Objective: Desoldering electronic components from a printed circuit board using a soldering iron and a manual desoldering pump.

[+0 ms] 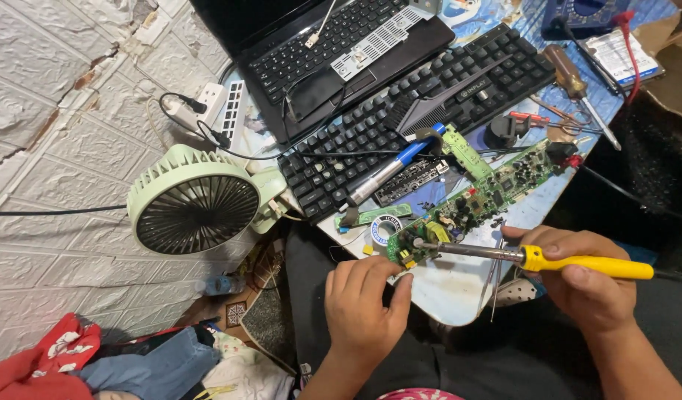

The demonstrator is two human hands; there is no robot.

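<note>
My right hand (582, 278) grips a soldering iron (570, 261) with a yellow handle; its metal tip reaches left onto the near end of a long green circuit board (480, 200). My left hand (365, 302) is curled at the table's near edge, fingers pinching that end of the board from below. The board lies slanting across a small table (448, 289), its far end toward the upper right. A roll of solder wire (385, 228) sits just left of the board.
A black keyboard (419, 118) and a laptop (333, 52) lie behind the board. A blue-handled tool (389, 169) rests on the keyboard. A pale green fan (195, 200) stands at left, a power strip (208, 107) behind it. Screwdriver (578, 85) and tweezers (493, 278) nearby.
</note>
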